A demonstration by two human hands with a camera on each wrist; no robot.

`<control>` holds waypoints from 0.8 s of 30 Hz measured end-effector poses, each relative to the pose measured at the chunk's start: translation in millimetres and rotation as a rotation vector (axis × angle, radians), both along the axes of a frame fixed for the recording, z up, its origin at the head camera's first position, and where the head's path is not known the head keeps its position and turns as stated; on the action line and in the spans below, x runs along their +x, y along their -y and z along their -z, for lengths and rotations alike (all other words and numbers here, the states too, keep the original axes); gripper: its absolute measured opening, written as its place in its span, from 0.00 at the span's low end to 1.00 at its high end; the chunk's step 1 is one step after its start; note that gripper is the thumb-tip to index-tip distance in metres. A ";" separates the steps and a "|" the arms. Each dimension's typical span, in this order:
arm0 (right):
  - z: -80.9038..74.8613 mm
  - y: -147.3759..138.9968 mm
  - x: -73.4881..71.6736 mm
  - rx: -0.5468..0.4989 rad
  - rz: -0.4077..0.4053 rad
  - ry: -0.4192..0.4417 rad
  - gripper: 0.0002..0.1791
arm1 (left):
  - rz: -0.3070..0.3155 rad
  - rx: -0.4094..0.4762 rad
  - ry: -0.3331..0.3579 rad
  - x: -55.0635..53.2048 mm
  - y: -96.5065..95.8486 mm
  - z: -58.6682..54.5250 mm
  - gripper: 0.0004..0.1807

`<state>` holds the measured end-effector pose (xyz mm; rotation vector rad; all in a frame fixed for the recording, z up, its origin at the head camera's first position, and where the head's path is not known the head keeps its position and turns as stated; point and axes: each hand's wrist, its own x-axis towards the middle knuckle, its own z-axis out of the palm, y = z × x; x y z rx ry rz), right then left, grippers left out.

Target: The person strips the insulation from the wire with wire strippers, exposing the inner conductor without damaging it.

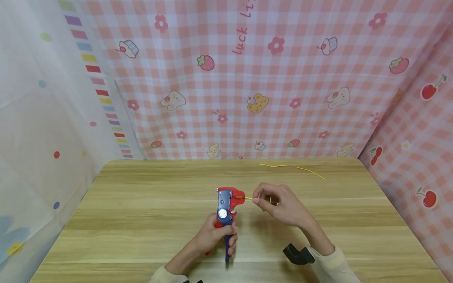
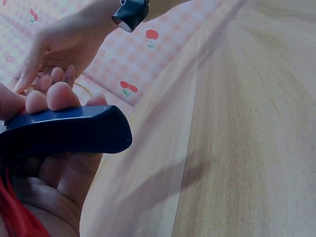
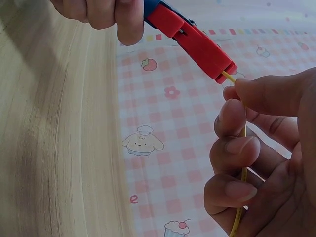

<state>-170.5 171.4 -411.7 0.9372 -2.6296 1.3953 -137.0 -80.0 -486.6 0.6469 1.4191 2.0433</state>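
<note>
My left hand point(image 1: 216, 235) grips the handles of a blue and red wire stripper point(image 1: 223, 202), which stands nearly upright over the table with its red jaws facing right. In the left wrist view the blue handle point(image 2: 74, 131) lies under the curled fingertips. My right hand point(image 1: 283, 202) pinches a thin yellow wire point(image 1: 249, 198) between thumb and forefinger. The wire's end sits in the mouth of the red jaws, as the right wrist view also shows at the red head point(image 3: 205, 52). The rest of the wire runs down past the other curled fingers.
Two short yellow wires, one on the left point(image 1: 274, 166) and one on the right point(image 1: 310, 172), lie near the back edge of the wooden table point(image 1: 141, 220). A pink checked curtain point(image 1: 226, 86) hangs behind it. A black wrist mount point(image 1: 298, 254) sits by the right sleeve.
</note>
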 end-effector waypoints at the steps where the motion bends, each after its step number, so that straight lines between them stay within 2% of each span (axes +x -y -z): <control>1: 0.1 0.0 0.0 -0.001 -0.001 0.000 0.09 | 0.001 0.003 0.002 0.0 -0.3 0.6 0.02; 8: 2.8 -1.8 -0.8 -0.015 0.000 0.018 0.09 | 0.030 0.037 0.028 1.5 -1.4 3.3 0.04; 12: 3.8 -3.9 -1.5 -0.024 -0.002 0.026 0.08 | 0.032 0.064 0.013 3.9 -2.5 2.7 0.03; 15: 3.6 -4.1 -1.8 -0.024 -0.007 0.030 0.07 | -0.002 0.025 0.012 6.0 -5.1 0.2 0.04; 18: 3.2 -3.4 -1.9 -0.024 -0.010 0.030 0.07 | -0.057 -0.073 0.058 7.0 -7.8 -4.0 0.10; 24: 3.6 -2.3 -2.0 -0.030 -0.013 0.032 0.09 | -0.129 -0.182 0.092 9.2 -11.6 -8.8 0.09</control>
